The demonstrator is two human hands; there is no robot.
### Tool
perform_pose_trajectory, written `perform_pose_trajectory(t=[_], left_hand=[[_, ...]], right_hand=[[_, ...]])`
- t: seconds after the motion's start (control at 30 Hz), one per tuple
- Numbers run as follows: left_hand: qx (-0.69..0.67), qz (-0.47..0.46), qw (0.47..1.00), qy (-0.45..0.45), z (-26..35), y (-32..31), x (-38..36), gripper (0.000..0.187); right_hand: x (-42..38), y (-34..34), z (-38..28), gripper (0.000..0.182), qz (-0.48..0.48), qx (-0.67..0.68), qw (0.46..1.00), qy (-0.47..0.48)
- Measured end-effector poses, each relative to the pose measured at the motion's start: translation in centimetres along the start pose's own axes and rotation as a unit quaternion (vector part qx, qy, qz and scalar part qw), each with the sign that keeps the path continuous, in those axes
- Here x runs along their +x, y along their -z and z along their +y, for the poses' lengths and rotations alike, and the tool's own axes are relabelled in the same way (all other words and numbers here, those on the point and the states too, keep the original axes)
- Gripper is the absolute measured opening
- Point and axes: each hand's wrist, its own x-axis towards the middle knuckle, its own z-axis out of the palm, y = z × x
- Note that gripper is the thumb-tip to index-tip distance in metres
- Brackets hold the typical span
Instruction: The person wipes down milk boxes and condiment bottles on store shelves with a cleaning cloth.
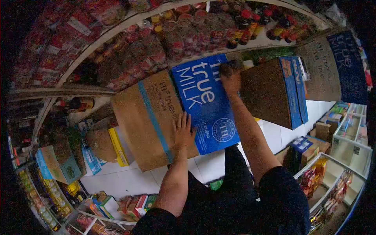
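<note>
A large cardboard milk carton box (149,117) stands in front of me, with a brown side and a blue stripe. Its blue panel (207,105) carries white "TH true MILK" lettering. My left hand (183,131) lies flat with fingers apart where the brown side meets the blue panel. At the upper right corner of the blue panel is my right hand (232,81), its fingers curled by a dark, blurred shape that I cannot make out. Just right of that hand sits another brown box (266,88) with a blue end.
Shelves behind the boxes hold jars (188,31) and red-capped bottles (244,29). Another milk box (329,68) stands far right, and smaller cartons (64,164) are at left. White floor tiles (274,131) show below; glass-sided display bins (329,176) are at lower right.
</note>
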Motion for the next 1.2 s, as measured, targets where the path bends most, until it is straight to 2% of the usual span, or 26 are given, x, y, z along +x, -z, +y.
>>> perform_pose_trajectory(t=[0.03, 0.1, 0.17, 0.2, 0.23, 0.27, 0.33, 0.43, 0.53, 0.57, 0.6, 0.67, 0.7, 0.83, 0.9, 0.97, 1.0, 1.03, 1.07, 1.1, 1.13, 1.17, 1.2], left_hand=[[-0.004, -0.003, 1.000, -0.005, -0.1, -0.3, -0.1, 0.056], [0.020, -0.005, 1.000, -0.004, -0.3, -0.7, 0.1, 0.058], [0.015, -0.007, 1.000, -0.005, 0.1, 0.3, 0.1, 0.058], [0.014, -0.011, 1.000, 0.007, 0.3, 0.6, 0.1, 0.058], [0.011, -0.004, 1.000, -0.003, 0.2, 0.3, 0.1, 0.058], [0.046, -0.008, 0.999, -0.002, -0.1, -0.4, 0.1, 0.058], [0.085, -0.008, 0.996, -0.009, 0.1, -0.2, 0.2, 0.057], [0.053, 0.011, 0.998, -0.014, 0.6, 0.8, -0.3, 0.056], [0.037, 0.034, 0.998, -0.022, 0.5, 0.9, 0.0, 0.057], [0.042, 0.015, 0.999, -0.020, 0.7, 1.5, 0.1, 0.056], [0.047, -0.006, 0.999, -0.018, 0.9, 2.0, -0.1, 0.056], [0.039, 0.011, 0.999, -0.023, 1.0, 2.0, -0.3, 0.057], [0.029, 0.020, 0.999, -0.023, 1.1, 1.7, -0.3, 0.057], [-0.016, 0.009, 1.000, -0.010, 0.5, 1.0, -0.3, 0.064], [-0.056, 0.021, 0.998, -0.021, -0.6, -0.4, 0.1, 0.063], [-0.051, 0.014, 0.997, -0.052, -1.7, -1.5, 0.6, 0.052], [-0.192, -0.002, 0.981, -0.001, -1.8, -2.0, 0.6, 0.047], [-0.329, -0.024, 0.943, 0.047, -1.5, -2.1, 0.3, 0.042], [-0.321, -0.031, 0.945, 0.053, -0.6, -0.9, 0.0, 0.042], [-0.313, -0.038, 0.947, 0.060, 0.7, 0.5, -0.4, 0.041], [-0.312, -0.027, 0.948, 0.056, 2.6, 1.3, -0.9, 0.041], [-0.378, -0.052, 0.921, 0.080, 4.8, 1.7, -1.7, 0.042], [-0.440, -0.081, 0.888, 0.105, 7.2, 2.3, -2.6, 0.043]], right_hand=[[-0.8, -0.2, 1.3, 0.046, 0.001, -0.006, 1.000, -0.003], [-3.3, 0.9, 3.3, 0.043, -0.034, 0.080, 0.991, -0.099], [-9.0, 1.9, -0.1, 0.039, 0.041, 0.034, 0.998, 0.030], [-11.0, 3.2, -1.8, 0.039, -0.064, 0.023, 0.994, 0.085], [-14.4, 4.0, -2.3, 0.042, -0.144, 0.106, 0.977, 0.119], [-18.2, 3.2, -2.5, 0.046, -0.163, 0.027, 0.982, 0.094], [-22.3, 3.9, -2.0, 0.049, -0.198, 0.067, 0.958, 0.194], [-22.3, 6.7, 1.1, 0.049, -0.210, 0.042, 0.968, 0.135], [-21.0, 8.2, 7.4, 0.047, -0.092, -0.004, 0.995, 0.048], [-20.1, 9.6, 8.1, 0.047, -0.053, -0.004, 0.999, 0.005], [-20.0, 10.1, 8.7, 0.047, -0.045, -0.001, 0.999, 0.004], [-20.5, 10.9, 9.4, 0.046, -0.086, -0.064, 0.994, -0.035], [-20.9, 11.0, 9.3, 0.046, -0.077, -0.063, 0.994, -0.032], [-26.0, 11.9, 7.7, 0.045, -0.222, 0.003, 0.974, -0.049], [-28.2, 12.8, 7.3, 0.047, -0.240, 0.092, 0.966, -0.024], [-28.7, 13.5, 9.2, 0.048, -0.337, 0.133, 0.932, 0.010], [-27.4, 14.7, 10.1, 0.048, -0.323, 0.137, 0.936, 0.021], [-26.6, 16.0, 11.2, 0.048, -0.416, 0.231, 0.878, -0.054], [-25.8, 17.3, 12.4, 0.049, -0.500, 0.319, 0.796, -0.125], [-25.3, 16.7, 14.7, 0.049, -0.494, 0.321, 0.800, -0.114], [-25.3, 13.8, 18.3, 0.046, -0.411, 0.400, 0.817, -0.059], [-24.6, 12.7, 20.6, 0.044, -0.324, 0.473, 0.819, -0.004], [-21.6, 20.5, 19.0, 0.042, -0.401, 0.522, 0.746, -0.103]])
